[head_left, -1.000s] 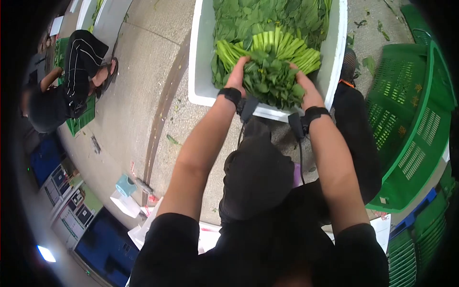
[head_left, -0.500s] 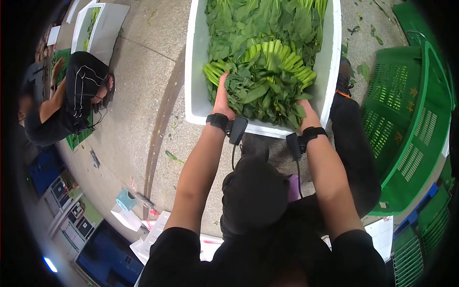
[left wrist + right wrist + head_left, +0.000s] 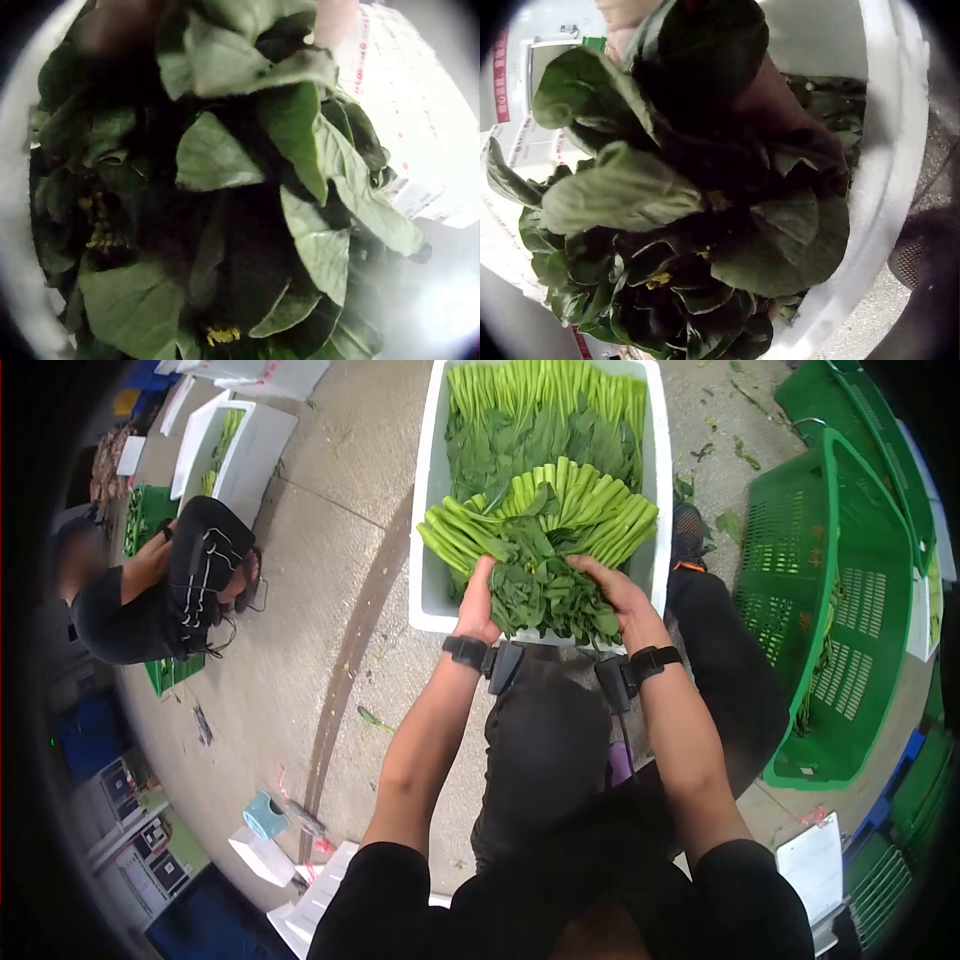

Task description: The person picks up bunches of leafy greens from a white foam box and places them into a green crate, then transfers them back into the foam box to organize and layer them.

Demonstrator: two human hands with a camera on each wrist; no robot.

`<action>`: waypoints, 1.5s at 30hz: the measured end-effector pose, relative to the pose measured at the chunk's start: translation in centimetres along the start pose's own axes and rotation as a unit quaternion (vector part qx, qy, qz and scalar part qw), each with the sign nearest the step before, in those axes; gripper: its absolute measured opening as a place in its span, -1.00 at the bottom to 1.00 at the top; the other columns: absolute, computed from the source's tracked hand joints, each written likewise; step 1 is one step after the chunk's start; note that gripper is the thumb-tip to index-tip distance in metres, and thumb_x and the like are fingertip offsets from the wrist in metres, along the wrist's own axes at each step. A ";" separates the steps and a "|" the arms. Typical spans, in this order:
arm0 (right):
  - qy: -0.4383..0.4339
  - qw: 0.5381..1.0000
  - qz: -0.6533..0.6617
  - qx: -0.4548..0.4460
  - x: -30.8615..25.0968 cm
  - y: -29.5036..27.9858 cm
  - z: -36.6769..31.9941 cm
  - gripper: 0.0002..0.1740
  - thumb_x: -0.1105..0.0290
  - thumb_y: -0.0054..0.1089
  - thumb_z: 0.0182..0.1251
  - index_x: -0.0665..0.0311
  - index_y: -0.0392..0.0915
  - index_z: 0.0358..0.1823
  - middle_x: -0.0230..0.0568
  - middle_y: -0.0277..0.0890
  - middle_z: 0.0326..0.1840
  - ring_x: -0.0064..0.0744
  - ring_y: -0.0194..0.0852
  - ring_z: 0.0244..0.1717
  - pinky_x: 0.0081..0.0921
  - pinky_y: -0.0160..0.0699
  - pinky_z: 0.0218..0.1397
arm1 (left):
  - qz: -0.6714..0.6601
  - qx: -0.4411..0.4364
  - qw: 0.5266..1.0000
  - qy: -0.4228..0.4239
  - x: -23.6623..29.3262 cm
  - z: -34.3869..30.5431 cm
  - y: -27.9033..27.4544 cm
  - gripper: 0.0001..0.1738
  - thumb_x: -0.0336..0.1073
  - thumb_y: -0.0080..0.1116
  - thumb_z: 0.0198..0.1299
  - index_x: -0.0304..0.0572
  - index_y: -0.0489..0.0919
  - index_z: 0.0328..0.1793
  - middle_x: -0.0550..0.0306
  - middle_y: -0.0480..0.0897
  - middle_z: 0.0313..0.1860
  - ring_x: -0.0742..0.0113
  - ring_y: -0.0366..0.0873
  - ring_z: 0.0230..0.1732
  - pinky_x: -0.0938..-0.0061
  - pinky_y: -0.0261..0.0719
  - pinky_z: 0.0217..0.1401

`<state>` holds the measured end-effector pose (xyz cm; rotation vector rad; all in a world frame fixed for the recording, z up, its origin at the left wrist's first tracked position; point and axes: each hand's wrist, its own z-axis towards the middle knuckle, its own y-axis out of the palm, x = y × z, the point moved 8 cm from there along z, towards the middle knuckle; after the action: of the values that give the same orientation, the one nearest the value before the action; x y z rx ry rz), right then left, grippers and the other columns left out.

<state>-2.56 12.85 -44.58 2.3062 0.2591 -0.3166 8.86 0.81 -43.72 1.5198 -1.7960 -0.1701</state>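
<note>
A bunch of leafy greens with thick pale stalks, choy sum by its look, lies at the near end of a white foam box (image 3: 427, 490). Its leaves (image 3: 545, 590) face me and its cut stalks fan away. My left hand (image 3: 478, 605) grips the leafy end from the left, thumb upward. From the right, my right hand (image 3: 622, 600) holds the same end, its thumb laid over the leaves. Dark leaves (image 3: 221, 154) with small yellow buds fill the left wrist view. In the right wrist view, leaves (image 3: 622, 195) hide most of the fingers.
More greens (image 3: 545, 420) lie in rows farther up the box. Large green plastic crates (image 3: 850, 660) stand to the right. At the left a person in dark clothes (image 3: 205, 560) sits near another white box (image 3: 250, 460). Leaf scraps (image 3: 745, 455) litter the concrete floor.
The leafy end has been drawn in closer together between my hands. My right thumb has come over the top of the leaves. The head view has shifted, showing more of the box's far end.
</note>
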 end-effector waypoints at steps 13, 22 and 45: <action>-0.289 0.924 -0.245 -0.058 -9.1 15.7 -21.6 -0.47 0.20 0.45 0.08 0.34 0.59 0.05 -0.20 0.62 0.00 -0.40 0.58 -0.05 -0.47 0.57 0.04 | 0.122 -0.178 0.945 0.245 9.6 -19.0 12.8 -0.20 0.25 0.03 0.29 -0.21 0.28 0.43 0.00 0.44 0.34 0.11 0.44 0.29 0.19 0.44 0.35; -0.519 0.771 -0.363 -0.058 -0.6 21.9 -37.7 -0.60 0.29 0.41 0.10 0.38 0.60 -0.09 -0.08 0.67 -0.16 -0.26 0.65 -0.11 -0.36 0.56 0.01 | 0.072 -0.265 0.912 0.305 5.8 -32.2 8.0 -0.26 0.25 -0.21 0.40 -0.13 0.22 0.49 -0.02 0.36 0.42 0.05 0.38 0.34 0.12 0.37 0.39; -0.298 0.821 -0.457 -0.167 16.2 26.7 -28.3 -0.57 0.25 0.44 0.05 0.28 0.60 -0.06 -0.15 0.67 -0.21 -0.28 0.66 -0.16 -0.38 0.56 -0.03 | -0.137 -0.088 0.923 0.349 -3.1 -38.8 -13.6 -0.12 0.37 -0.18 0.32 -0.11 0.15 0.54 -0.04 0.30 0.46 0.02 0.32 0.40 0.10 0.29 0.45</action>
<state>24.47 16.90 -12.47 1.4787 0.9983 -1.3225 43.44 13.76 -25.43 1.4501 -0.9781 0.0737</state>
